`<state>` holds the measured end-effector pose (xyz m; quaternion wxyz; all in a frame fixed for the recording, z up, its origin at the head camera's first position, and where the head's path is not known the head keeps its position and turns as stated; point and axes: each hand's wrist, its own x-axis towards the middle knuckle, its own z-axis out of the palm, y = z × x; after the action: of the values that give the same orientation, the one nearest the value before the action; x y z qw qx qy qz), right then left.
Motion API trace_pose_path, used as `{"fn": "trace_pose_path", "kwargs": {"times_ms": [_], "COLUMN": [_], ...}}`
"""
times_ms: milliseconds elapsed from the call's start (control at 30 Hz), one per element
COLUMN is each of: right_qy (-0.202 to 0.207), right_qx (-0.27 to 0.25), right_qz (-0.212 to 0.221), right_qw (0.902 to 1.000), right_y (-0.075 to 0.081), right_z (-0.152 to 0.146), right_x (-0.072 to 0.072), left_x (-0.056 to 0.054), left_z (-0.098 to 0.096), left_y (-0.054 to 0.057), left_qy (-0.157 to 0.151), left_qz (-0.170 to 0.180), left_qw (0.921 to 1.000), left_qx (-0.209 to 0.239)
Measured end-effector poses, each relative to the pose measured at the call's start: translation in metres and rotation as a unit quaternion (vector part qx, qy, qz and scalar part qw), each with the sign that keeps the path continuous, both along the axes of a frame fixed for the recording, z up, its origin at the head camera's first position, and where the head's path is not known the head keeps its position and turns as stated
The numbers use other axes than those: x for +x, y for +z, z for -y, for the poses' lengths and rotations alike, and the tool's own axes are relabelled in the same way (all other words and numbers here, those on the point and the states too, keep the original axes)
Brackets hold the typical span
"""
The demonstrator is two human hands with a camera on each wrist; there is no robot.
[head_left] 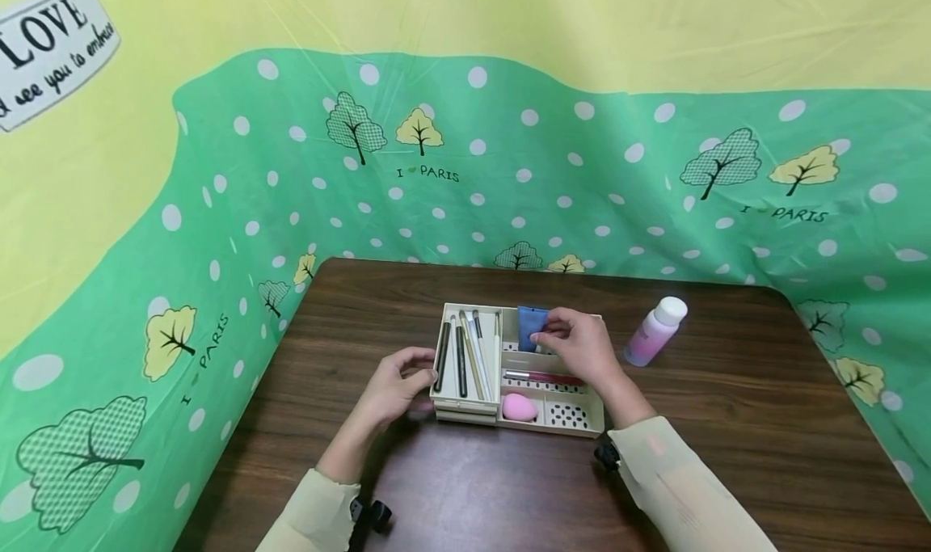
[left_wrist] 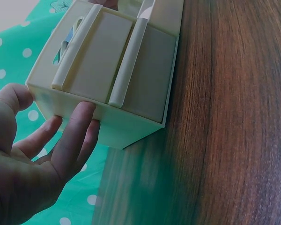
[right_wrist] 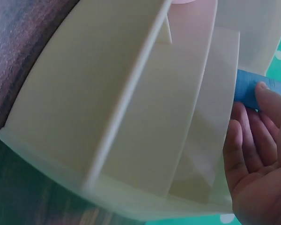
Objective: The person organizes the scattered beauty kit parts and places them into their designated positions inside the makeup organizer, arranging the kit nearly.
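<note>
A cream-coloured cosmetics organizer [head_left: 465,407] with several compartments stands on the table. My right hand [head_left: 584,343] pinches a blue tube [head_left: 532,326] at the organizer's back compartment; the right wrist view shows the thumb on the blue tube [right_wrist: 247,89]. My left hand [head_left: 393,386] touches the organizer's left side, its fingertips against the side wall beside two drawer fronts [left_wrist: 96,56] in the left wrist view. Several makeup brushes [head_left: 461,358] lie in the left top tray. A slim reddish stick [head_left: 545,378] lies in the middle compartment, and a pink makeup sponge [head_left: 520,407] sits in the front one.
A pink-and-purple bottle with a white cap [head_left: 656,331] stands upright right of the organizer. The dark wooden table [head_left: 465,487] reaches back to a green and yellow printed cloth [head_left: 436,196]. A perforated front compartment [head_left: 570,416] lies right of the sponge.
</note>
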<state>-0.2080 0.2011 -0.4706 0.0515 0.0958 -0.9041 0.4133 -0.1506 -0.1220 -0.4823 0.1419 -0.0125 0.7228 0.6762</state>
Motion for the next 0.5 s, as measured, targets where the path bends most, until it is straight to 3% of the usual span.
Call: {"fn": "trace_pose_path", "kwargs": {"times_ms": [500], "right_qy": [0.01], "right_qx": [0.006], "right_qz": [-0.005], "right_qw": [0.9999], "right_y": [-0.0002], "right_z": [-0.0056], "right_x": [0.0022], "left_x": [-0.0007], "left_z": [0.0007], "left_y": [-0.0011], "left_qy": [-0.003], "left_qz": [0.0], "left_qw": [1.0], "left_qx": [0.001]}}
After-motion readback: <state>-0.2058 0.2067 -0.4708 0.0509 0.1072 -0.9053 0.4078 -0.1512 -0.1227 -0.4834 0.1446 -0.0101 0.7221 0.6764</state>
